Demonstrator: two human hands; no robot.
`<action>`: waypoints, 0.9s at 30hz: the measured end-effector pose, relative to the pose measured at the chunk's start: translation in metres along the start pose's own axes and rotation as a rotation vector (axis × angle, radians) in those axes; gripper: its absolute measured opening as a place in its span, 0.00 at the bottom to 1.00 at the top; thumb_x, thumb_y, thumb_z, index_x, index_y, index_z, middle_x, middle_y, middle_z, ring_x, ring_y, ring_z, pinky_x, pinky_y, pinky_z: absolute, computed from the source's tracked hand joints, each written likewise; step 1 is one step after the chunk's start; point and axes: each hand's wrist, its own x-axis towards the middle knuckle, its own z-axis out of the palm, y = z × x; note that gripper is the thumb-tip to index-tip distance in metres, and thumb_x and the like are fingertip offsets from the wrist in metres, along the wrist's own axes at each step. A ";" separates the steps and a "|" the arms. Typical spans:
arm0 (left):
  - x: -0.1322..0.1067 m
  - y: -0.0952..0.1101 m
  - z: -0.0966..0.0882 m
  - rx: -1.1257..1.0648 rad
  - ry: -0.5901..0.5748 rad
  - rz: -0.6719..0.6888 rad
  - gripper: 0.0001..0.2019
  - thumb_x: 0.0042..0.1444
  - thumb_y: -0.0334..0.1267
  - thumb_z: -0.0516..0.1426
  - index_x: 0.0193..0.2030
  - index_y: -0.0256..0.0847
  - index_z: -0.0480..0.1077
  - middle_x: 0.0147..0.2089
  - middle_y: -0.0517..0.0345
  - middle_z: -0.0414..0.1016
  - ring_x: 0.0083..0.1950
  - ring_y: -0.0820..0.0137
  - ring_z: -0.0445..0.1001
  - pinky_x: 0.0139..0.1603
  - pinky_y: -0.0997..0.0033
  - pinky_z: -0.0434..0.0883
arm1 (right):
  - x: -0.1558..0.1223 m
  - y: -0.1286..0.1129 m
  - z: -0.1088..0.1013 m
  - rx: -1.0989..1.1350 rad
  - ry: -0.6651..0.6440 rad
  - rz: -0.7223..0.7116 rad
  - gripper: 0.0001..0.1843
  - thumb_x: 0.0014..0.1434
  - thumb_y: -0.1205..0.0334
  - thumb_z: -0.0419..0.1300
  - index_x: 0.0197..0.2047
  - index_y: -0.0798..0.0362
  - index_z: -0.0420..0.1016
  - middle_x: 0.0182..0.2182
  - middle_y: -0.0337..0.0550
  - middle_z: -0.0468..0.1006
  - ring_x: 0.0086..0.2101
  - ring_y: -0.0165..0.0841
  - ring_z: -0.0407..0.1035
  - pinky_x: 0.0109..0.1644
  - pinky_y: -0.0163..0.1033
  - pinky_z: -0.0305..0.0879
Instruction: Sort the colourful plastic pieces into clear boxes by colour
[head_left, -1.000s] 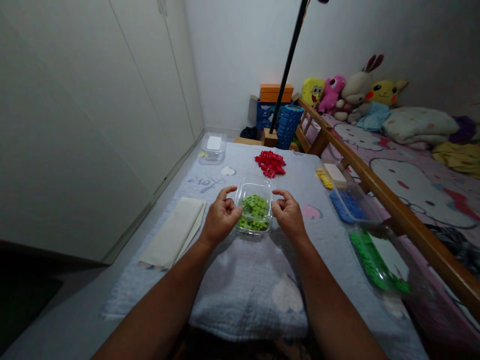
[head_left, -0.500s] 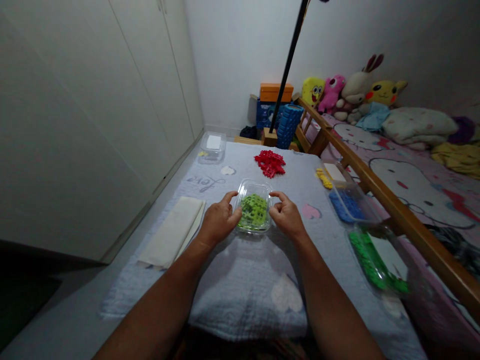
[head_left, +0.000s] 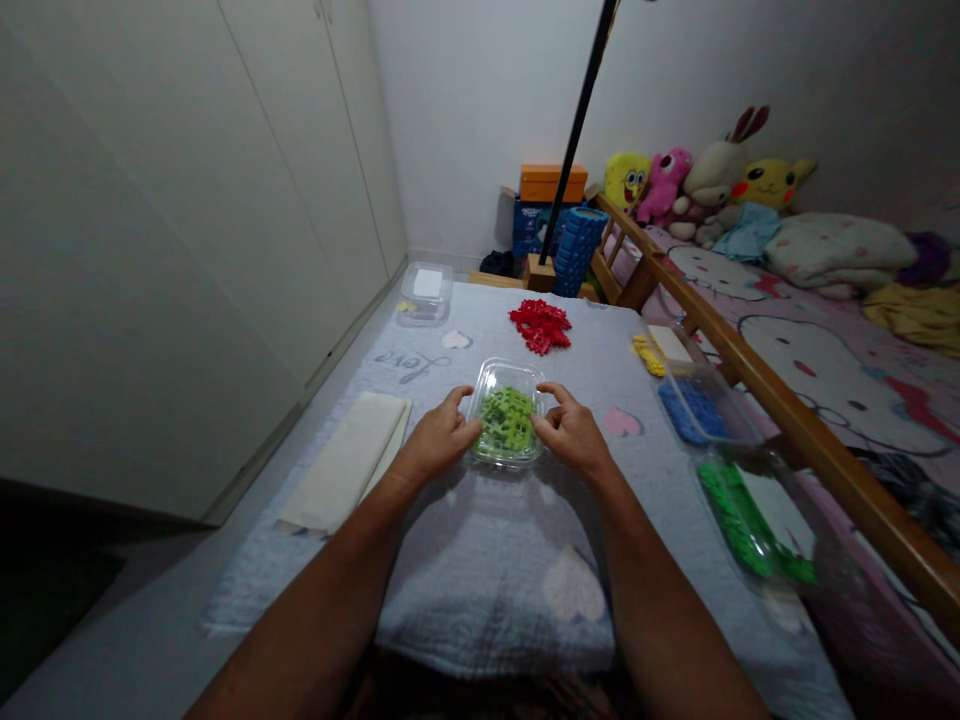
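A clear plastic container [head_left: 501, 372] stands on the cloth-covered table in front of me. Light green plastic pieces [head_left: 510, 420] fill its lower part. My left hand [head_left: 441, 438] grips the container's left side, thumb at the near part and index finger toward the far corner. On the opposite side my right hand [head_left: 574, 432] holds it in a similar way, thumb and index finger against the edge. The other fingers of both hands are curled in. Beyond the container lies a loose heap of red plastic pieces [head_left: 541, 326].
A folded cream cloth [head_left: 345, 465] lies on the left. At the far left stands another clear box [head_left: 426, 310] with a few yellow bits. Along the right edge are yellow pieces [head_left: 648, 355], a box of blue pieces [head_left: 690, 412] and a box of green pieces [head_left: 739, 520], beside a wooden bed rail [head_left: 750, 390].
My right thumb has shifted slightly left, closer over the container's edge. Both hands otherwise stay at its sides, and the container has hardly moved.
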 end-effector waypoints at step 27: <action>-0.003 0.002 0.023 -0.192 0.036 -0.054 0.31 0.61 0.44 0.55 0.69 0.33 0.61 0.20 0.69 0.63 0.23 0.70 0.63 0.27 0.73 0.56 | -0.001 0.002 0.009 -0.138 0.048 0.097 0.36 0.62 0.54 0.53 0.70 0.62 0.60 0.20 0.33 0.69 0.23 0.36 0.65 0.32 0.37 0.55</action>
